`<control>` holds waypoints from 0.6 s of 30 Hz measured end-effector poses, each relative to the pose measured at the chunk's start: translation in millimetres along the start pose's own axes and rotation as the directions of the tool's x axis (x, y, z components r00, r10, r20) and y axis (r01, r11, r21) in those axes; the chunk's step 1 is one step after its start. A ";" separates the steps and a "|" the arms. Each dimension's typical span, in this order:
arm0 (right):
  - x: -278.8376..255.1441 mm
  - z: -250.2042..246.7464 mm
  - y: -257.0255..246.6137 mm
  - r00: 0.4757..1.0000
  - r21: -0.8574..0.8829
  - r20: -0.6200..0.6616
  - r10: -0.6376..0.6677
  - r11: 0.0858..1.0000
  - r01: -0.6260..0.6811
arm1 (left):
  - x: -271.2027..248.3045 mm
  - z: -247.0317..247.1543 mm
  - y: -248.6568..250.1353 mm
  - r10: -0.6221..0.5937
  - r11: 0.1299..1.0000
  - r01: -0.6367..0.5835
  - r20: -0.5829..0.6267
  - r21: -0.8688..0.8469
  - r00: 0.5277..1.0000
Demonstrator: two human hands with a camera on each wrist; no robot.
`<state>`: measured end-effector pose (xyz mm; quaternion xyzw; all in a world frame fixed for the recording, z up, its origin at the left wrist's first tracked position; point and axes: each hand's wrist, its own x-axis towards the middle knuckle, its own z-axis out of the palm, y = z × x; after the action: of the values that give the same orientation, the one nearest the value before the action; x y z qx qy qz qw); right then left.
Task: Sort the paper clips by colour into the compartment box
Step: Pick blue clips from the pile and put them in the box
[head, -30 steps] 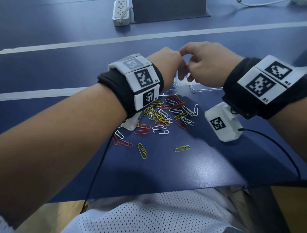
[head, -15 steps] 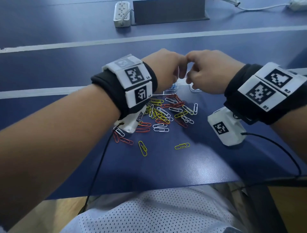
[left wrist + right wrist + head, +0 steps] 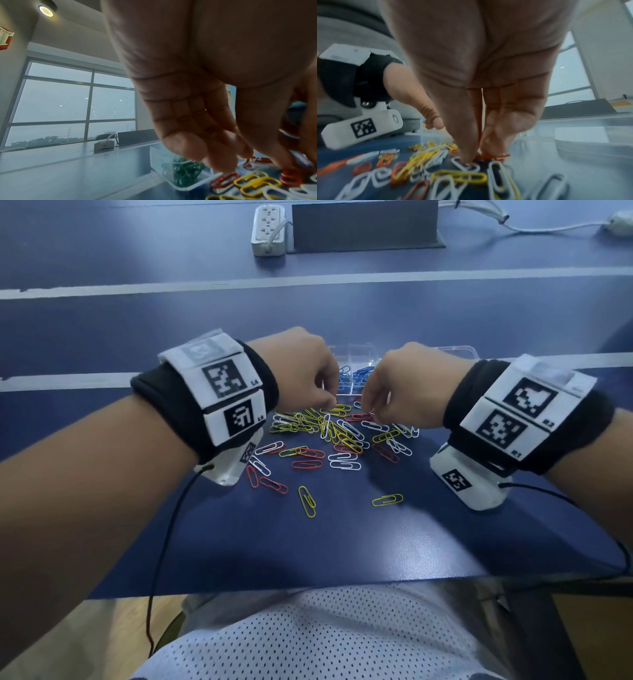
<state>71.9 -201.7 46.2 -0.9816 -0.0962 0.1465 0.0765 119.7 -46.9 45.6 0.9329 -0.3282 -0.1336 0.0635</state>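
Observation:
A pile of red, yellow and white paper clips point(image 3: 335, 433) lies on the blue table. Behind it stands the clear compartment box point(image 3: 459, 349) with blue clips point(image 3: 358, 373) in one cell and green clips point(image 3: 185, 173) in another. My left hand point(image 3: 331, 402) reaches down at the pile's far edge with curled fingers, thumb and forefinger closing on a red clip point(image 3: 289, 178). My right hand point(image 3: 371, 414) is beside it; in the right wrist view its thumb and forefinger point(image 3: 477, 158) pinch a red clip point(image 3: 494, 157) that still touches the table.
Stray clips lie nearer me, among them two yellow ones point(image 3: 306, 501) point(image 3: 387, 499). A white power strip point(image 3: 269, 229) and a dark panel point(image 3: 364, 225) stand at the back. The table's front edge point(image 3: 308, 587) is close to my lap. Camera cables trail off both wrists.
Both hands were together above the box, fingertips touching. They have parted and dropped toward me onto the far edge of the clip pile.

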 end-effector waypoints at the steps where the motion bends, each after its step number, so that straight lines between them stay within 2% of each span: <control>1: 1.0 2.7 -1.7 1.000 -0.030 0.011 -0.015 0.999 0.015 | 0.0 2.2 0.3 0.007 1.000 -0.007 0.003 0.015 1.000; 7: -0.4 2.1 -4.5 0.999 -0.049 0.032 -0.020 0.999 0.021 | 4.9 7.9 7.4 -0.036 0.991 0.032 0.029 0.129 0.999; 11: 1.1 -2.5 3.4 0.999 -0.020 -0.005 0.053 0.998 -0.053 | 5.9 12.0 11.2 -0.063 0.976 0.057 0.018 0.212 0.998; 18: 9.1 6.1 9.3 0.990 -0.100 -0.029 0.137 0.985 -0.139 | 3.8 13.5 10.7 -0.072 0.978 0.070 0.004 0.197 0.997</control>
<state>80.1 -208.1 36.3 -0.9900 -0.0344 0.1357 0.0172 112.2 -58.0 34.1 0.9450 -0.3066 -0.1079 -0.0358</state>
